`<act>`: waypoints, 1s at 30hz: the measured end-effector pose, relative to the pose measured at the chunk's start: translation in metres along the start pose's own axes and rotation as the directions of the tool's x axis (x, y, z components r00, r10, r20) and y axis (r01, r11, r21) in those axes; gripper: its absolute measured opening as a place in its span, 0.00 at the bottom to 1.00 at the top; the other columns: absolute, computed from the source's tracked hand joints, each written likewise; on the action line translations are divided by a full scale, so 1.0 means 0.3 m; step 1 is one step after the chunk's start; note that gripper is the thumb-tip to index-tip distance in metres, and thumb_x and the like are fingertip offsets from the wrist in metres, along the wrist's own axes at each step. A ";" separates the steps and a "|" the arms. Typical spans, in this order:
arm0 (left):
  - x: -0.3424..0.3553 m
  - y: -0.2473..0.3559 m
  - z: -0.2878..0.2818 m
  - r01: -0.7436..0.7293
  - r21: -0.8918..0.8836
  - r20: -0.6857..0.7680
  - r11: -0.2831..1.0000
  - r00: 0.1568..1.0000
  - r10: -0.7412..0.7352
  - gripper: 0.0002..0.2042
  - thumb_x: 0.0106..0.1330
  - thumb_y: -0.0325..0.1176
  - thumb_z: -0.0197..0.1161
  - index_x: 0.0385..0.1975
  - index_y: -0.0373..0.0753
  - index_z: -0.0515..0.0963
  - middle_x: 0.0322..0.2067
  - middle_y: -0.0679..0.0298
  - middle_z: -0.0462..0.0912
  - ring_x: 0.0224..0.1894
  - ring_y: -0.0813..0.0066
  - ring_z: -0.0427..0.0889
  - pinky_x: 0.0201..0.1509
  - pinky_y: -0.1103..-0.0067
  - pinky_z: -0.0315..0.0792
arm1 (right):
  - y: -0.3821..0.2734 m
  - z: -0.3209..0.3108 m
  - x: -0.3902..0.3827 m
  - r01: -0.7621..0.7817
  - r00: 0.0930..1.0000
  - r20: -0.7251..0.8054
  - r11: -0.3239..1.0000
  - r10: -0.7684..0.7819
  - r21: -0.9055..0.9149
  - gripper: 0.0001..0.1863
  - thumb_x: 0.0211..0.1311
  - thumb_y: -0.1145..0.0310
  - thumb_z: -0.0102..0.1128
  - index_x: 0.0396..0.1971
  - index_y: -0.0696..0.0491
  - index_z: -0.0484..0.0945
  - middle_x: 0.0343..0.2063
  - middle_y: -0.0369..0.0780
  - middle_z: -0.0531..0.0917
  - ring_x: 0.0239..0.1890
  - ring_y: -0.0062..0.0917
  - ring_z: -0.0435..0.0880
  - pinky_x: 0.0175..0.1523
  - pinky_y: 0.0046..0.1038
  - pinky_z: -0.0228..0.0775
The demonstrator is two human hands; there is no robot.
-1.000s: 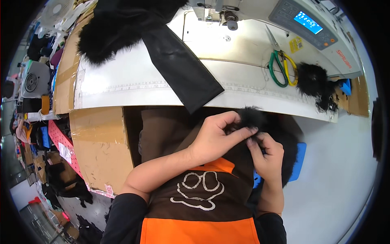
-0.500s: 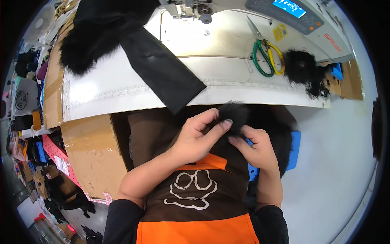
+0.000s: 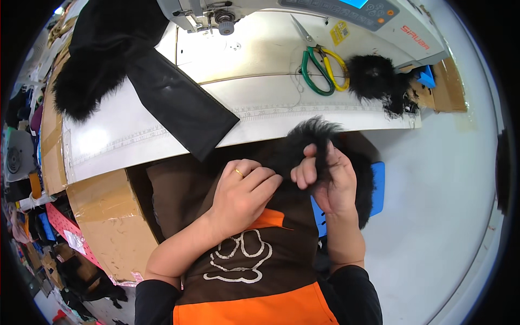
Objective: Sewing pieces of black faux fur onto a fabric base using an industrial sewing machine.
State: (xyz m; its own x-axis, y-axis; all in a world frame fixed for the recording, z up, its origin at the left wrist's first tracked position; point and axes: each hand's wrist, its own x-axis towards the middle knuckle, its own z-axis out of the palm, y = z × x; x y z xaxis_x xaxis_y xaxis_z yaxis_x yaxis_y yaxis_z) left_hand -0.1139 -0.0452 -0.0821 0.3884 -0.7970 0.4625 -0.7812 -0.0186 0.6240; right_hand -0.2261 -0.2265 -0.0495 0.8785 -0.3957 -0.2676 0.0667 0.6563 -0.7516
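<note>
A piece of black fur (image 3: 311, 135) is held over my lap, just below the front edge of the sewing table. My right hand (image 3: 337, 181) has its palm turned up and its fingers bent around the fur, with long hairs standing out between them. To the left of it, my left hand (image 3: 241, 192), with a ring on one finger, is closed with its back facing up. Its fingertips are hidden where they meet the dark fur's left side. Against the dark cloth behind, the fur's lower outline is hard to make out.
On the white table (image 3: 116, 154) lie a black garment piece with fur trim (image 3: 181, 103), scissors (image 3: 319, 67) with green and yellow handles, and a black fur scrap (image 3: 374, 78). A sewing machine (image 3: 216, 16) stands behind. A cardboard box (image 3: 111, 216) is at the left, below the table.
My hands have moved apart, and the right one has turned palm up with the fur across its fingers. The left has rolled over, knuckles up. The whole view has shifted a little.
</note>
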 end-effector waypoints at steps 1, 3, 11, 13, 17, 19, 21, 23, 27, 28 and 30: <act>0.000 -0.003 0.004 -0.040 0.068 -0.034 0.997 0.999 0.042 0.18 0.46 0.22 0.72 0.40 0.38 0.85 0.40 0.66 0.85 0.44 0.62 0.81 0.48 0.68 0.72 | -0.008 0.010 -0.003 -0.022 1.000 -0.015 1.000 0.021 -0.023 0.27 0.85 0.51 0.48 0.46 0.64 0.80 0.16 0.40 0.76 0.18 0.31 0.75 0.39 0.38 0.74; 0.000 -0.004 0.004 -0.059 0.113 -0.044 0.992 0.997 0.064 0.17 0.47 0.23 0.71 0.40 0.38 0.85 0.41 0.66 0.85 0.44 0.63 0.81 0.49 0.68 0.72 | -0.016 -0.010 -0.012 -0.060 0.997 0.041 0.998 0.062 -0.034 0.26 0.84 0.51 0.50 0.46 0.64 0.79 0.14 0.39 0.75 0.15 0.30 0.73 0.37 0.37 0.74; -0.005 -0.011 -0.021 -0.102 0.219 -0.017 0.970 0.994 0.108 0.14 0.53 0.27 0.67 0.42 0.39 0.86 0.42 0.65 0.84 0.44 0.62 0.80 0.49 0.67 0.74 | -0.027 -0.041 -0.018 -0.152 0.973 0.172 0.988 0.152 -0.010 0.24 0.81 0.56 0.55 0.45 0.68 0.76 0.07 0.37 0.70 0.04 0.22 0.62 0.23 0.33 0.69; -0.011 -0.022 -0.005 -0.156 0.139 -0.066 0.978 0.984 0.166 0.15 0.53 0.29 0.68 0.42 0.38 0.86 0.43 0.62 0.84 0.44 0.61 0.80 0.48 0.66 0.76 | -0.038 -0.046 -0.028 -0.178 0.978 0.103 0.984 0.180 -0.029 0.26 0.81 0.55 0.55 0.46 0.71 0.74 0.07 0.36 0.68 0.02 0.21 0.59 0.15 0.31 0.63; 0.018 -0.038 -0.030 -0.273 0.077 -0.075 0.959 0.957 0.278 0.15 0.54 0.31 0.68 0.42 0.39 0.85 0.43 0.62 0.82 0.44 0.63 0.80 0.50 0.66 0.78 | -0.044 -0.045 -0.024 -0.101 0.983 0.158 0.994 0.095 0.033 0.27 0.82 0.53 0.52 0.47 0.70 0.73 0.07 0.36 0.68 0.02 0.15 0.57 0.08 0.22 0.56; 0.010 -0.042 -0.040 -0.289 0.037 -0.028 0.957 0.957 0.290 0.14 0.54 0.30 0.69 0.42 0.39 0.85 0.41 0.63 0.82 0.44 0.64 0.80 0.50 0.67 0.78 | -0.050 -0.067 -0.024 -0.187 0.974 0.143 0.981 0.178 0.053 0.26 0.82 0.54 0.53 0.45 0.70 0.75 0.09 0.37 0.71 0.03 0.15 0.59 0.09 0.22 0.59; 0.010 -0.046 -0.040 -0.304 -0.004 0.017 0.953 0.953 0.304 0.14 0.55 0.30 0.69 0.42 0.39 0.85 0.39 0.64 0.81 0.43 0.65 0.80 0.51 0.67 0.78 | -0.047 -0.056 -0.032 -0.233 0.968 0.108 0.971 0.226 0.058 0.22 0.81 0.58 0.56 0.45 0.68 0.76 0.12 0.38 0.74 0.04 0.14 0.61 0.09 0.21 0.61; 0.015 -0.047 -0.030 -0.348 -0.010 -0.035 0.937 0.937 0.348 0.11 0.54 0.30 0.75 0.36 0.41 0.85 0.34 0.66 0.79 0.37 0.66 0.78 0.46 0.67 0.79 | -0.058 -0.022 -0.036 -0.310 0.951 0.010 0.950 0.310 -0.048 0.20 0.81 0.60 0.57 0.45 0.66 0.78 0.12 0.36 0.74 0.04 0.13 0.62 0.09 0.21 0.61; 0.010 -0.054 -0.045 -0.350 0.058 -0.020 0.935 0.936 0.351 0.10 0.54 0.30 0.77 0.35 0.42 0.85 0.34 0.66 0.79 0.37 0.66 0.78 0.46 0.69 0.79 | -0.098 -0.023 -0.017 -0.491 0.839 0.048 0.792 0.542 -0.362 0.13 0.77 0.69 0.56 0.41 0.66 0.81 0.24 0.42 0.85 0.02 0.14 0.61 0.06 0.19 0.53; 0.006 -0.058 -0.048 -0.367 0.069 -0.027 0.928 0.929 0.370 0.10 0.53 0.30 0.76 0.34 0.42 0.85 0.34 0.66 0.79 0.37 0.66 0.78 0.46 0.69 0.79 | -0.106 -0.010 -0.017 -0.494 0.837 0.050 0.791 0.545 -0.361 0.13 0.77 0.69 0.56 0.41 0.66 0.81 0.24 0.42 0.85 0.02 0.14 0.61 0.06 0.19 0.53; 0.009 -0.065 -0.064 -0.380 0.082 -0.030 0.921 0.923 0.384 0.10 0.52 0.31 0.75 0.34 0.43 0.85 0.34 0.67 0.79 0.37 0.66 0.79 0.46 0.68 0.79 | -0.119 0.014 -0.015 -0.509 0.839 -0.032 0.763 0.543 -0.399 0.13 0.75 0.70 0.58 0.34 0.65 0.81 0.22 0.40 0.83 0.03 0.14 0.61 0.07 0.19 0.54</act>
State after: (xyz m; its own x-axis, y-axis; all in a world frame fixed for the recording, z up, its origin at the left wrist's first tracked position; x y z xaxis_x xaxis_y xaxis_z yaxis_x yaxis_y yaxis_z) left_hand -0.0883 -0.0354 -0.0810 0.0735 -0.7247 0.6851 -0.9075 0.2363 0.3474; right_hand -0.2303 -0.2454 -0.0189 0.7582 0.0043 -0.6520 -0.5850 0.4460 -0.6774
